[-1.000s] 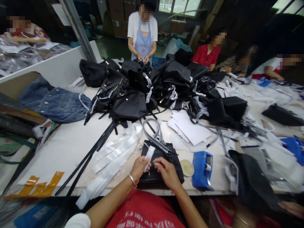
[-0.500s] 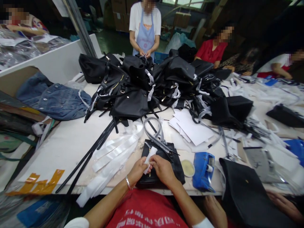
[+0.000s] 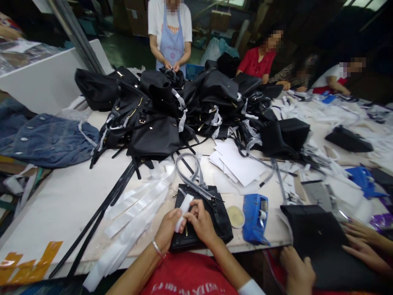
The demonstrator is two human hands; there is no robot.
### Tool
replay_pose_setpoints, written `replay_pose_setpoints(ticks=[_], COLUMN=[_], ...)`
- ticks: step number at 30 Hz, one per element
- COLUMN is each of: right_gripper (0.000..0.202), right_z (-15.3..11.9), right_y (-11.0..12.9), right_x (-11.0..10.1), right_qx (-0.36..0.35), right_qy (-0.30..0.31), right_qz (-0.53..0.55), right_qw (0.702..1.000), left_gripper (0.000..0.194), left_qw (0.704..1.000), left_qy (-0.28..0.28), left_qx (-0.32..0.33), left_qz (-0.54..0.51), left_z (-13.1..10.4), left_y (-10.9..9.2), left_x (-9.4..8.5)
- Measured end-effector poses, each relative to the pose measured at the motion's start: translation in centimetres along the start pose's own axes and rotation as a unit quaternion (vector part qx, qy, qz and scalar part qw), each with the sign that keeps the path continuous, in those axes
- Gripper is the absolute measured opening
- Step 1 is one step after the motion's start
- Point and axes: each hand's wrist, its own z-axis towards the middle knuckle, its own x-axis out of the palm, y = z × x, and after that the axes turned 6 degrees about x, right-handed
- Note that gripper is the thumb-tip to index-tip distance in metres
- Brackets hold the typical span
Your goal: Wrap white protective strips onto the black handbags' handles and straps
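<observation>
So that your right hand [image 3: 201, 223] can reach it, your left hand [image 3: 167, 229] seems to angle the white strip [image 3: 186, 203], pinched between thumb and fingers. Your right fingers curl close; I can't tell whether they grip. Beneath, the smooth black bag [image 3: 221, 219] lies near the bench [image 3: 76, 196] edge, its handles [image 3: 183, 174] wrapped.

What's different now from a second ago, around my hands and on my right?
Your right hand has moved left, its fingertips now up at the white strip. On your right, a co-worker's large black bag has swung nearer the blue dispenser. Your view has turned slightly right. Your left hand still grips the strip over the small black bag.
</observation>
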Motion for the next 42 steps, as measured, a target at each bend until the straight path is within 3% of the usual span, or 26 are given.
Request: replay_pose_setpoints(ticks=[4, 7, 9, 12, 16, 20, 23, 26, 29, 32, 34, 37, 42], right_gripper=[0.035, 0.037, 0.037, 0.043, 0.047, 0.042, 0.036, 0.037, 0.049, 0.029, 0.018, 0.020, 0.038], right_z=[0.8, 2.0, 2.8, 3.9, 4.8, 5.0, 4.4, 3.2, 1.8, 1.0, 1.2, 2.3, 4.0], right_y=[-0.8, -1.2, -1.6, -2.1, -2.0, -1.3, -1.2, -1.9, -3.0, -3.6, -3.5, -2.9, -2.2], right_x=[1.3, 1.0, 0.4, -0.8, -2.2, -4.2, -6.3, -7.8, -7.8, -7.3, -7.3, -7.4, -7.1], right_qx=[0.002, -0.059, -0.125, -0.207, -0.239, -0.218, -0.122, -0.026, -0.003, 0.014, 0.042, 0.069, 0.030], right_qy=[-0.018, 0.038, 0.084, 0.135, 0.167, 0.141, -0.008, -0.133, -0.098, -0.044, -0.045, -0.047, 0.049], right_qz=[-0.016, -0.133, -0.217, -0.286, -0.348, -0.366, -0.362, -0.369, -0.401, -0.427, -0.401, -0.324, -0.243], right_qw=[1.000, 0.989, 0.965, 0.926, 0.891, 0.894, 0.924, 0.919, 0.911, 0.903, 0.914, 0.942, 0.968], left_gripper=[0.025, 0.024, 0.024, 0.028, 0.034, 0.035, 0.038, 0.037, 0.033, 0.029, 0.025, 0.024, 0.028], left_qw=[0.979, 0.959, 0.956, 0.958, 0.962, 0.969, 0.981, 0.987, 0.961, 0.894, 0.853, 0.821, 0.830], left_qy=[0.108, 0.163, 0.185, 0.202, 0.210, 0.188, 0.135, 0.090, 0.068, 0.048, 0.046, 0.039, -0.025], left_qx=[-0.084, -0.136, -0.153, -0.172, -0.173, -0.160, -0.136, -0.065, 0.053, 0.178, 0.225, 0.224, 0.206], left_qz=[-0.150, -0.186, -0.168, -0.105, -0.025, 0.002, 0.032, 0.119, 0.263, 0.408, 0.469, 0.523, 0.518], left_z=[0.4, 1.0, 1.5, 2.1, 2.7, 3.1, 3.0, 2.9, 2.9, 3.2, 3.5, 4.2, 4.3], left_y=[-1.1, -1.6, -1.8, -2.0, -2.5, -2.5, -1.9, -1.1, -0.6, 0.0, 0.9, 2.7, 4.4], left_x=[-1.4, -2.5, -2.9, -3.1, -2.7, -2.4, -2.7, -3.6, -4.3, -4.8, -5.1, -5.6, -6.2])
